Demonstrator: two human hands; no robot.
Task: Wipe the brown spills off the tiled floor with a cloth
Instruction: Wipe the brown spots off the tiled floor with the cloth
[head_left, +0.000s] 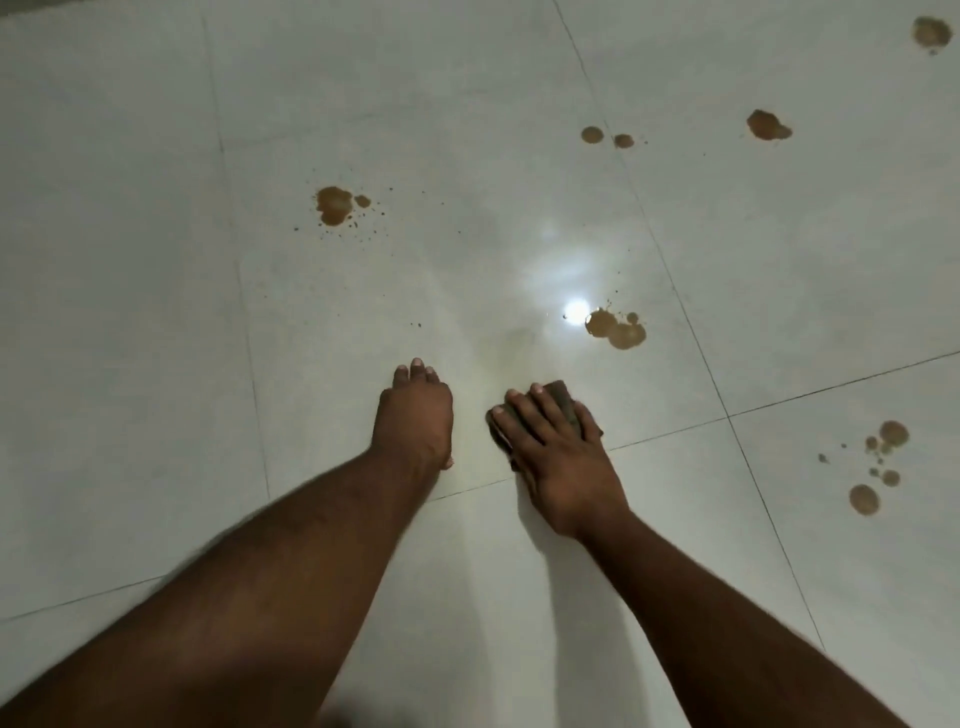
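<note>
I'm looking down at a glossy pale-grey tiled floor (156, 312), with a lamp glare (576, 310) bouncing off it. My right hand (556, 452) presses flat, fingers straight, on a small dark brown cloth (560, 396). My left hand (415, 421) braces on the tile with fingers spread. Brown spills: nearest puddle (615, 328) beyond the cloth, another puddle (333, 206) far left, and scattered drops (878, 462) at right.

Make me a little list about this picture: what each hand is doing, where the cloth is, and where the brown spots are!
left hand: bare, fingers braced on the floor
right hand: flat, pressing down on the cloth
cloth: dark, under the right hand
floor: pale shiny tiles
nearest spill: just ahead and right of the cloth, unwiped
other spills: far left, far middle, far right, top corner, right edge
</note>
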